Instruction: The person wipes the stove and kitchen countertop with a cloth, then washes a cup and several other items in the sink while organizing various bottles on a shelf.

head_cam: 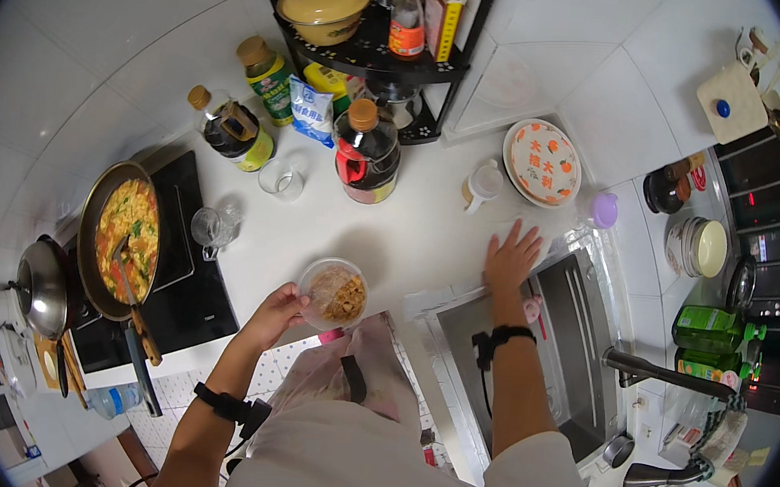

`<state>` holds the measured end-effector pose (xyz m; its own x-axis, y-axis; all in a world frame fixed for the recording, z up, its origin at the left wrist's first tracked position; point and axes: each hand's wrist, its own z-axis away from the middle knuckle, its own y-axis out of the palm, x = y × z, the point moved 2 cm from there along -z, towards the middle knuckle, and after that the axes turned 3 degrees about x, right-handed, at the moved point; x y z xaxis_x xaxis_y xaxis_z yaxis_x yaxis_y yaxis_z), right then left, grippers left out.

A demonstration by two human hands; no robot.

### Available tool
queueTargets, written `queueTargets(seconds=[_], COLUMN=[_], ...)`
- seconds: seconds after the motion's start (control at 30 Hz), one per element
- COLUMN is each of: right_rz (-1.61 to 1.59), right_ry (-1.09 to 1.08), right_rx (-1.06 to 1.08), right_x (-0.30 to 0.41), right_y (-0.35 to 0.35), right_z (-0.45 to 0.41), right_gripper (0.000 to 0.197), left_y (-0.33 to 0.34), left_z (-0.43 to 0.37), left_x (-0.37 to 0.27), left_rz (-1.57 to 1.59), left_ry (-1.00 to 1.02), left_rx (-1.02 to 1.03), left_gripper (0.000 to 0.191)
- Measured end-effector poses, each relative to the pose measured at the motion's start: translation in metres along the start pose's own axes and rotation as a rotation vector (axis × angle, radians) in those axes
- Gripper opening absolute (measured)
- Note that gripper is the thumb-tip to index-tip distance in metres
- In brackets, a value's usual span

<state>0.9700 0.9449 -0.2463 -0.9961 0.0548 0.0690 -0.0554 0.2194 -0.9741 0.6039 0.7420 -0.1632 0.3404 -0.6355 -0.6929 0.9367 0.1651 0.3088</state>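
Note:
My left hand (276,316) grips the rim of a round translucent plastic bowl (317,271), which is near the counter's front edge. Brownish crumbly food (340,297) fills part of it; I cannot tell which food it is. Across the counter, my right hand (511,259) is spread palm-down by the sink's back corner, holding nothing. Just beyond its fingertips are a plate (542,163) with an orange fruit pattern and writing, and a small lidded jar with a white handle (485,184). A purple-lidded container (599,210) is to the right of the plate.
At left, a frying pan (93,238) of egg-and-tomato food with a spatula (124,267) sits on the black cooktop (208,320). A glass mug (208,228), a glass cup (282,179) and a large dark bottle (367,161) stand behind the bowl. The steel sink (469,339) is at right.

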Motion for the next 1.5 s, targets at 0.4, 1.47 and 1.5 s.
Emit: queueTargets(seconds=[0.4, 1.47, 1.5], right_rz=[0.121, -0.343, -0.339], right_ry=[0.196, -0.001, 0.031], right_rx=[0.081, 0.191, 0.143], right_x=[-0.005, 0.136, 0.137], right_y=[0.005, -0.006, -0.008], right_z=[-0.029, 0.084, 0.074], right_gripper=[0.059, 0.053, 0.053], left_y=[0.004, 0.224, 0.214], left_z=[-0.001, -0.24, -0.24], left_x=[-0.015, -0.035, -0.038], left_rz=[-0.018, -0.255, -0.149], left_ry=[-0.032, 0.094, 0.166], left_rx=[-0.022, 0.048, 0.048], left_gripper=[0.012, 0.028, 0.026])
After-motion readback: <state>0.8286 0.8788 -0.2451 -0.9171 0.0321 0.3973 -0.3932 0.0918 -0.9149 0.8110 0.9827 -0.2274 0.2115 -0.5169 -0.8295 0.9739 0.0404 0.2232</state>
